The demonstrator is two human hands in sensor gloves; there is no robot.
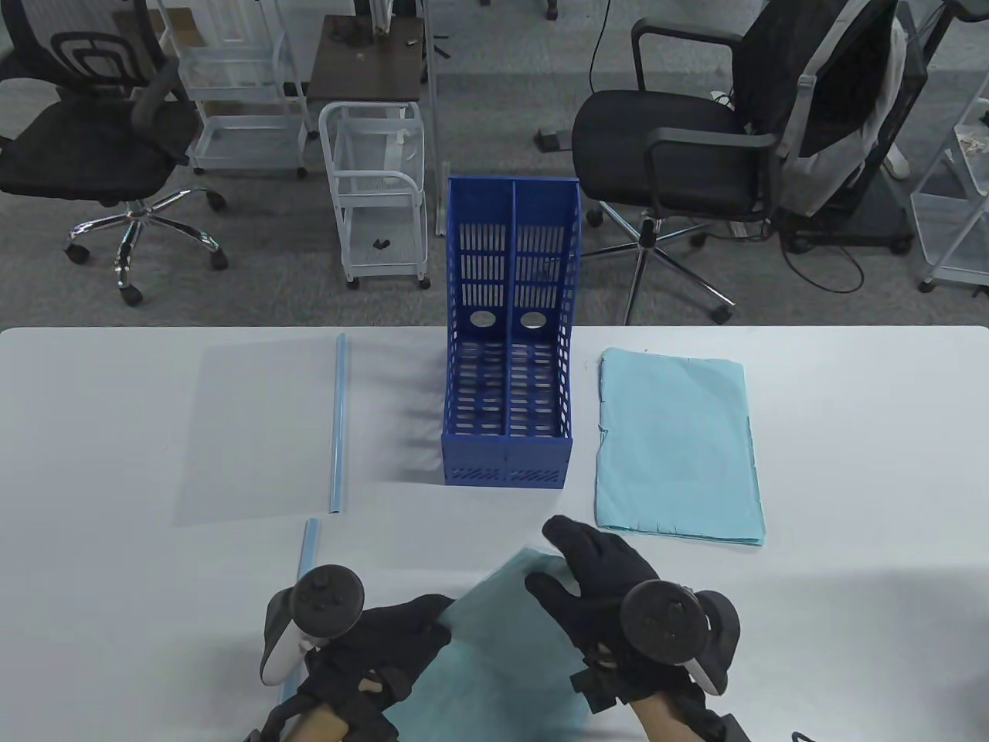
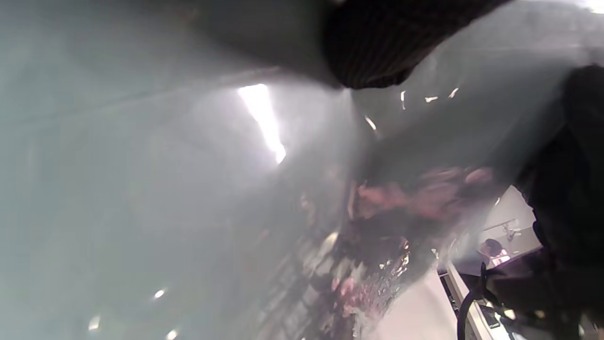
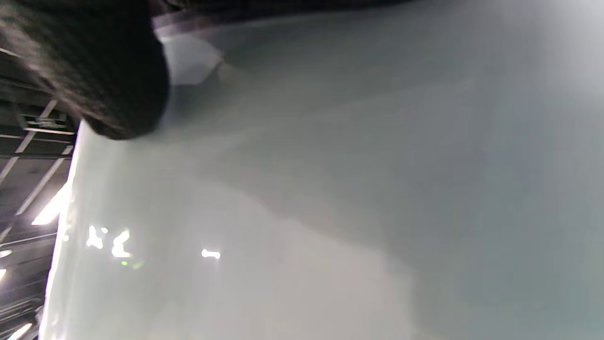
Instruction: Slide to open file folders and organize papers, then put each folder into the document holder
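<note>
Two black office chairs (image 1: pixel 100 131), white wire carts (image 1: pixel 376 193), perhaps a backpack (image 1: pixel 842 100)

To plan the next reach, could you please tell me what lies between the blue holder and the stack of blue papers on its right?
Only bare table separates the holder from the papers, as the table view shows.

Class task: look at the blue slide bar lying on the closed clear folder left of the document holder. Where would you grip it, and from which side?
Probably pinch the slide bar at its near end, reaching from the table's front edge. It is a thin strip lying lengthwise away from the person on the clear folder, and that end lies closest and bare.
</note>
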